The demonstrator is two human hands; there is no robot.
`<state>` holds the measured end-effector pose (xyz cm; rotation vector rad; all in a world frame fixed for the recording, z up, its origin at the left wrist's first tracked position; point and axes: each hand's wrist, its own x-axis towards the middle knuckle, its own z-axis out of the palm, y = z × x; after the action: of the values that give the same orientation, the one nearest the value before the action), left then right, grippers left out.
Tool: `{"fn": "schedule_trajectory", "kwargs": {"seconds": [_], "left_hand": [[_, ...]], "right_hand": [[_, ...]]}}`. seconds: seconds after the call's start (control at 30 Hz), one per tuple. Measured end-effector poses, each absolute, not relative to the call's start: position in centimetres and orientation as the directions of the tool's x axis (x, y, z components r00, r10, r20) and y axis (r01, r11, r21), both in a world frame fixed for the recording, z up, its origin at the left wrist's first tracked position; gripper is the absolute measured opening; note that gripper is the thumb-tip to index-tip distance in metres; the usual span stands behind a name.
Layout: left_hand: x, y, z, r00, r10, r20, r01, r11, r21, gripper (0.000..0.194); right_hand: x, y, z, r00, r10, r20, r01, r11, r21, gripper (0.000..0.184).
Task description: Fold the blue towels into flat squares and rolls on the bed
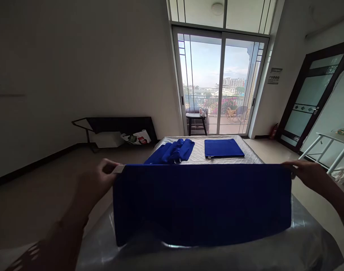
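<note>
A dark blue towel [203, 205] hangs stretched wide in front of me, its top edge nearly level. My left hand [105, 175] pinches its upper left corner, where a small pale tag shows by the fingers. At the upper right corner my right hand [307, 173] grips the same edge. The towel's lower edge hangs close over the plastic-covered mattress [251, 252]; whether it touches I cannot tell. Beyond it, a neatly folded blue towel [224, 147] lies flat on the right. To the left of that lie several loosely bunched blue towels [174, 151].
A black bench-like frame [121, 124] with a white box and a printed bag stands along the left wall. By the glass sliding door [200, 75] is a stool [196, 116]. At the right are a white table [334, 139], a fire extinguisher [273, 131] and a dark-framed door [313, 98].
</note>
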<state>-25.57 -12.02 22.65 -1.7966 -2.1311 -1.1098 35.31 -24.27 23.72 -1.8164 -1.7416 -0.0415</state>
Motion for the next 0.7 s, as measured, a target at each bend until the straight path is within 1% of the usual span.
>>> {"fn": "schedule_trajectory", "kwargs": {"seconds": [0.07, 0.1, 0.17, 0.23, 0.33, 0.43, 0.53, 0.63, 0.7], "left_hand": [[-24.6, -10.1, 23.4, -0.221, 0.860, 0.460, 0.898, -0.004, 0.440, 0.032], [-24.2, -9.4, 24.0, -0.214, 0.869, 0.445, 0.896, -0.006, 0.443, 0.034], [-23.6, -8.3, 25.0, -0.240, 0.853, 0.463, 0.878, -0.014, 0.479, 0.038], [-23.3, -8.0, 25.7, -0.305, 0.826, 0.474, 0.829, -0.015, 0.559, 0.039], [-23.5, -8.7, 25.2, -0.382, 0.768, 0.514, 0.750, -0.067, 0.657, 0.032], [-24.5, -10.5, 21.8, -0.413, 0.749, 0.519, 0.703, -0.100, 0.704, 0.025], [-25.5, -12.7, 16.3, -0.403, 0.810, 0.427, 0.671, -0.056, 0.739, 0.023], [-25.5, -14.4, 10.4, -0.296, 0.892, 0.342, 0.671, -0.061, 0.739, 0.027], [-25.1, -15.1, 7.4, -0.177, 0.944, 0.280, 0.706, -0.076, 0.704, 0.026]], "right_hand": [[34.4, -21.6, 24.7, 0.163, 0.886, 0.434, 0.920, 0.023, -0.392, 0.014], [33.9, -20.4, 25.2, 0.178, 0.875, 0.449, 0.924, 0.009, -0.383, 0.015], [32.9, -18.8, 26.3, 0.204, 0.835, 0.511, 0.931, -0.004, -0.366, 0.021], [32.3, -18.1, 27.1, 0.232, 0.785, 0.575, 0.933, -0.012, -0.360, 0.026], [32.3, -18.5, 26.6, 0.255, 0.721, 0.645, 0.933, -0.009, -0.360, 0.026], [33.4, -19.8, 23.3, 0.232, 0.712, 0.663, 0.930, 0.037, -0.365, 0.025], [34.1, -21.3, 17.8, 0.197, 0.754, 0.627, 0.902, 0.112, -0.418, 0.033], [33.8, -22.3, 12.0, 0.219, 0.813, 0.539, 0.840, 0.124, -0.528, 0.038], [33.2, -22.7, 9.0, 0.246, 0.849, 0.467, 0.800, 0.094, -0.592, 0.037]]}}
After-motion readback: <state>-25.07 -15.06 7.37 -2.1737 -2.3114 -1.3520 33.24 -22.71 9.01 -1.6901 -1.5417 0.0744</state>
